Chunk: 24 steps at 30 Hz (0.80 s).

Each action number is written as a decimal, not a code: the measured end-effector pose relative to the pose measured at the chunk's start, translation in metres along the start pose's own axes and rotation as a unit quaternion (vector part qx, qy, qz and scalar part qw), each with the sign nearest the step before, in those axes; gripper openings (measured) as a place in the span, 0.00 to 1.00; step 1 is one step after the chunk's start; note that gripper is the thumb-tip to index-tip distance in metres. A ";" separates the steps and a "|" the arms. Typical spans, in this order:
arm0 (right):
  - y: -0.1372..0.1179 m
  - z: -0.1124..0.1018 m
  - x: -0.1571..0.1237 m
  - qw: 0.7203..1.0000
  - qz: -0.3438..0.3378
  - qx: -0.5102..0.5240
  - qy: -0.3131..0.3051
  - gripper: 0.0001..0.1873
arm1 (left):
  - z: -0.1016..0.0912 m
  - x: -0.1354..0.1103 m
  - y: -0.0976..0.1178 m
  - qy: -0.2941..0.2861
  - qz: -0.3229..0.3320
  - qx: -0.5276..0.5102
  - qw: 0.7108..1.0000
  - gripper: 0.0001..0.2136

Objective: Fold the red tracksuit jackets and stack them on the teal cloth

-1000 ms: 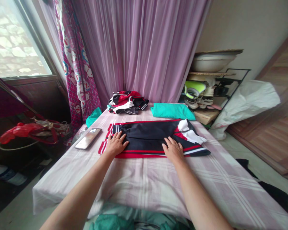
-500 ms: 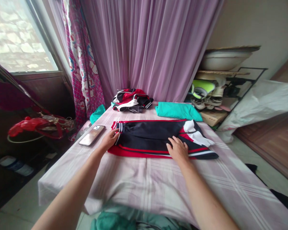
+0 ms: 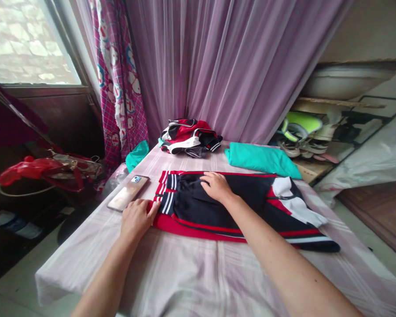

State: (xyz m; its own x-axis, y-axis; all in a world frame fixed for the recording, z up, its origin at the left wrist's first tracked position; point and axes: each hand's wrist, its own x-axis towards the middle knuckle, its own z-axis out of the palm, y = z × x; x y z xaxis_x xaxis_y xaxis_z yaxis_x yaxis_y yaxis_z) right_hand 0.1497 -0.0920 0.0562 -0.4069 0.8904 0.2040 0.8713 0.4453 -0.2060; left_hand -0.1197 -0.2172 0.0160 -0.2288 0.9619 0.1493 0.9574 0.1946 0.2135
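A black garment (image 3: 240,207) with red and white stripes lies folded flat on the pink checked tablecloth (image 3: 191,273). My left hand (image 3: 137,216) rests at its left end by the striped cuffs, fingers touching the red edge and lying flat. My right hand (image 3: 216,186) lies flat on the black cloth near the garment's upper left, fingers spread. Neither hand holds anything.
A phone (image 3: 128,198) lies just left of the garment. A crumpled red, white and black garment (image 3: 189,137) and a folded teal cloth (image 3: 260,159) sit at the table's far side. A purple curtain (image 3: 224,66) hangs behind. A shelf with shoes (image 3: 303,136) stands at right, a red bag (image 3: 46,169) at left.
My right hand has moved left across the garment to its upper left part. My left hand has slid to the cuff end. The view has shifted closer and to the left.
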 end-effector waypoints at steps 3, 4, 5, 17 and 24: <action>-0.018 0.008 0.039 0.998 -0.035 0.034 -0.027 0.19 | -0.005 -0.003 -0.004 -0.022 -0.007 0.003 1.000 0.26; -0.024 0.011 0.051 0.997 -0.046 0.042 -0.039 0.20 | -0.007 -0.004 -0.005 -0.029 -0.009 0.000 1.000 0.25; -0.029 0.014 0.062 0.996 -0.055 0.046 -0.053 0.21 | -0.008 -0.005 -0.007 -0.037 -0.012 -0.007 0.999 0.25; -0.055 0.038 0.137 0.957 -0.126 0.068 -0.252 0.40 | -0.005 -0.016 -0.007 -0.065 -0.019 -0.042 0.997 0.19; -0.065 0.028 0.146 0.945 -0.179 0.000 -0.275 0.18 | -0.008 -0.020 0.003 -0.092 -0.044 -0.067 0.993 0.15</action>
State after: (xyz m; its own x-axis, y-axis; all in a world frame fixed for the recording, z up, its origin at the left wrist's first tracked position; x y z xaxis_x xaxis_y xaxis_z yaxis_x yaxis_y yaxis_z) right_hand 0.0264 0.0118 0.0723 -0.7567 0.5966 -0.2674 0.6506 0.7273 -0.2183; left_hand -0.1138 -0.2370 0.0215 -0.2633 0.9633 -0.0516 0.9000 0.2646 0.3464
